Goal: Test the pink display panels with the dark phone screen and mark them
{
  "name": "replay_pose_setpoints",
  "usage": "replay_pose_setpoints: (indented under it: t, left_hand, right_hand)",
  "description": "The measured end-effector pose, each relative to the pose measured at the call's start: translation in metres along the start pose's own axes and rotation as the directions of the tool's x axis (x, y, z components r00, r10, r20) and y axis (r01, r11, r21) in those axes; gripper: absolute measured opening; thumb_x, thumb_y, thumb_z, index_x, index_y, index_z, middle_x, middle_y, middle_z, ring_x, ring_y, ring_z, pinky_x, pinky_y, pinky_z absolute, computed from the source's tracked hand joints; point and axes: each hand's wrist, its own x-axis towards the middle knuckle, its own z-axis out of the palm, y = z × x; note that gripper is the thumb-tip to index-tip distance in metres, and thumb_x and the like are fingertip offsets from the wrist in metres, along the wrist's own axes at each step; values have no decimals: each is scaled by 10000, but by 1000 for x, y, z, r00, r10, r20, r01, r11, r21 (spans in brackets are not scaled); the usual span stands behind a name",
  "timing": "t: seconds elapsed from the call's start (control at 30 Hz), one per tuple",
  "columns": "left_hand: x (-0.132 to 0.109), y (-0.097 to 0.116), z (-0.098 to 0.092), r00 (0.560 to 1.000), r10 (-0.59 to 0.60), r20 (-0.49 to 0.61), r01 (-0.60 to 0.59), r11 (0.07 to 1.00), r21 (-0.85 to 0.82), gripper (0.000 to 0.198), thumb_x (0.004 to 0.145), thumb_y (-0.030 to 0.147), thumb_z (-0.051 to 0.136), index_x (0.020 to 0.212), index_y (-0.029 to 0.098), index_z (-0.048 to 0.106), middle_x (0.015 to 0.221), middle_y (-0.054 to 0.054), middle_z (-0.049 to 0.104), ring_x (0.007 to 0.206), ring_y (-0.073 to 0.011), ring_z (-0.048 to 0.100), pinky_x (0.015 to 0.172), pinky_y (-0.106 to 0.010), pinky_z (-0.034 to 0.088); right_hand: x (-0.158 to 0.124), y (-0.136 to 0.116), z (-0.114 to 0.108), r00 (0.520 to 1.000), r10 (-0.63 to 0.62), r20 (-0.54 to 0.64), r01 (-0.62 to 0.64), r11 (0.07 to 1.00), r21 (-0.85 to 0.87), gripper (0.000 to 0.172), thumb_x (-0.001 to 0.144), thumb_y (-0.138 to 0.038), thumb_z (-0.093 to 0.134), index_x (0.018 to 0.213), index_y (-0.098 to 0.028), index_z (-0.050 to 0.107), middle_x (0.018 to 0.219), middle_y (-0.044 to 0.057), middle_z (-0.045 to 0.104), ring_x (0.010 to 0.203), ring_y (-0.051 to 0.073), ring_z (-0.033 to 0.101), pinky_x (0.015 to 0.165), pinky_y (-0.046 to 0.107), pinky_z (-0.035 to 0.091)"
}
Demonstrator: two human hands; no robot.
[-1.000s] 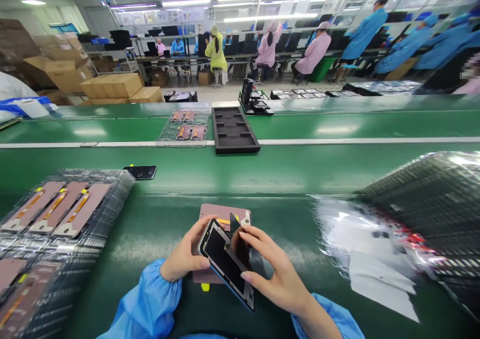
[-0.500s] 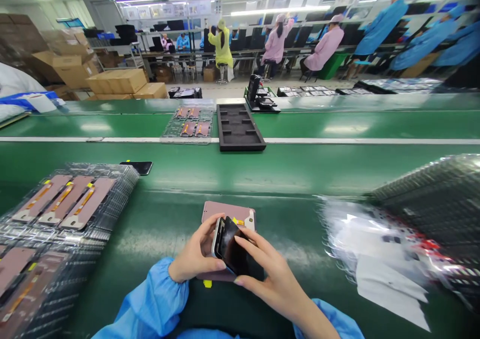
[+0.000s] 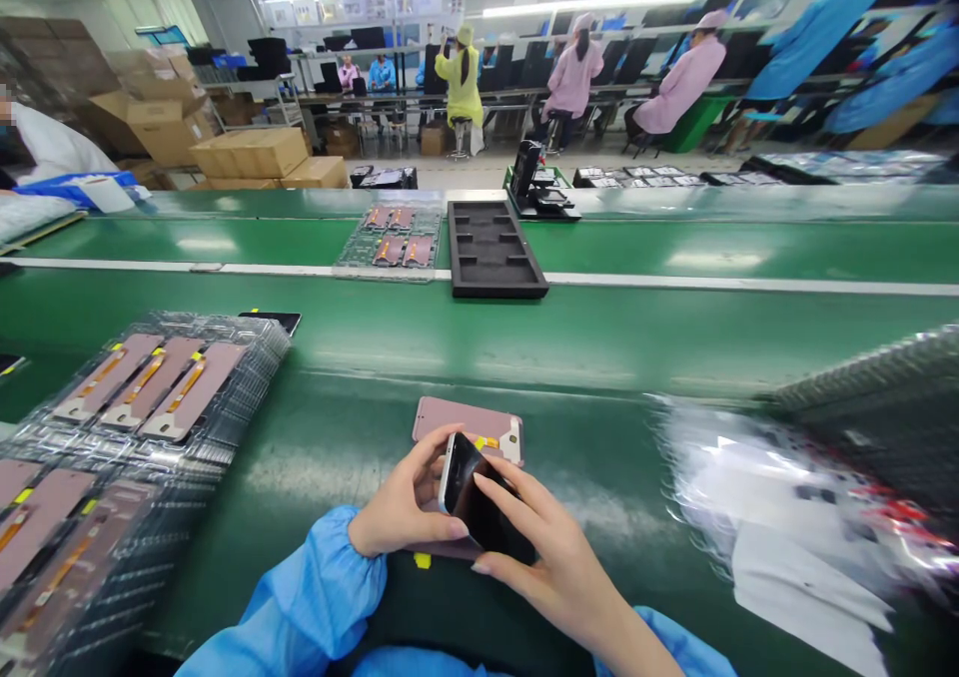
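Note:
Between my two hands is a glossy black phone panel point(image 3: 479, 497) with a pale silver edge along its left side. My left hand point(image 3: 401, 492) grips it from the left, and my right hand point(image 3: 531, 547) covers its lower right with the fingers on the black face. Under the hands, a pink-backed display panel point(image 3: 466, 419) lies flat on the green conveyor belt point(image 3: 337, 347), partly hidden. A small yellow tag point(image 3: 423, 560) sticks out below it.
A clear tray of pink-backed panels point(image 3: 150, 387) sits at my left, with a black phone point(image 3: 270, 322) beyond it. A blurred stacked tray point(image 3: 884, 397) and white sheets point(image 3: 794, 527) lie right. A black foam tray point(image 3: 490, 250) and co-workers point(image 3: 573, 78) stand farther off.
The black panel has turned from a low tilt toward the lower right to a steeper pose, showing its silver edge. The dark flap at its right no longer shows separately. The view has drifted slightly.

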Motion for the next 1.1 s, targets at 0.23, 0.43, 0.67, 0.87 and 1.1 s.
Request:
replay_pose_setpoints:
  t: [0.23, 0.43, 0.67, 0.87, 1.1]
  left_hand:
    - [0, 1, 3, 1000, 17, 7, -17, 1000, 7, 863, 687, 384, 822, 1420, 269, 381, 1316, -137, 567, 1143, -294, 597, 1044, -445, 408]
    - [0, 2, 3, 1000, 11, 10, -11, 1000, 27, 866, 690, 379, 818, 1422, 268, 368, 1349, -144, 542, 1156, -305, 593, 1055, -460, 400]
    - [-2, 4, 2, 999, 6, 47, -7, 1000, 18, 879, 690, 363, 821, 1439, 290, 365, 1438, -142, 473, 1267, -341, 511, 1070, -468, 393]
    - [-2, 6, 1, 998, 1, 55, -2, 1000, 16, 886, 681, 340, 832, 1443, 299, 382, 1447, -141, 472, 1268, -350, 511, 1082, -482, 377]
    - [-1, 7, 2, 997, 34, 69, -31, 999, -38, 827, 695, 305, 828, 1418, 351, 429, 1473, -84, 455, 1377, -335, 380, 1141, -463, 293]
  right_hand:
    - [0, 1, 0, 999, -30, 12, 30, 999, -34, 678, 840, -422, 693, 1448, -284, 424, 1446, 151, 466, 1289, 345, 484, 993, 519, 489]
    - [1, -1, -1, 998, -52, 26, 53, 998, -46, 693, 851, -417, 683, 1466, -290, 390, 1453, 152, 454, 1302, 347, 466, 1001, 525, 478]
    - [2, -1, -2, 994, -101, 31, 102, 994, -35, 696, 879, -399, 654, 1486, -267, 341, 1493, 158, 394, 1358, 335, 389, 1044, 531, 433]
    - [4, -3, -2, 989, -147, 23, 148, 988, -37, 646, 907, -369, 620, 1473, -214, 347, 1490, 173, 382, 1382, 326, 342, 1055, 537, 414]
    - [7, -6, -5, 985, -168, 25, 170, 983, -75, 639, 898, -409, 618, 1441, -170, 380, 1471, 193, 397, 1380, 324, 338, 1054, 531, 410]
